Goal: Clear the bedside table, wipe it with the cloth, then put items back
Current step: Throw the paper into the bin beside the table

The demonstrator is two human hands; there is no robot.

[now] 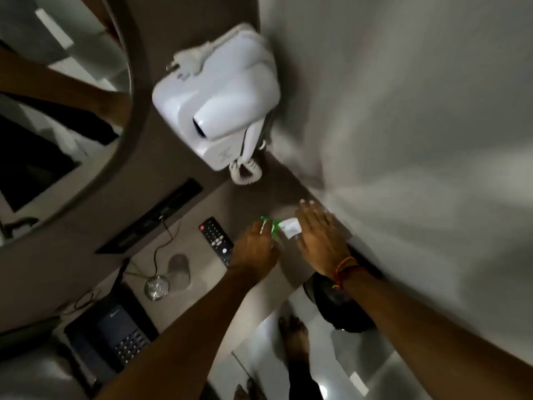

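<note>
The beige bedside table [202, 272] runs along a wall. My left hand [253, 251] is near its far end, fingers closed on a small green and white sachet [272, 228]. My right hand [320, 235] lies flat beside it with the fingers stretched out, its edge touching a small white packet [290, 228] on the table. A black remote [216, 239] lies just left of my left hand. Nearer to me stand a clear glass [173, 277] and a dark desk phone [121, 333]. No cloth is in view.
A white wall-mounted hair dryer [216, 96] with a coiled cord hangs above the table's far end. A round mirror [57, 111] is on the left. A thin black cable [161, 246] crosses the table. A black bin [340, 301] stands below my right wrist, on a glossy floor.
</note>
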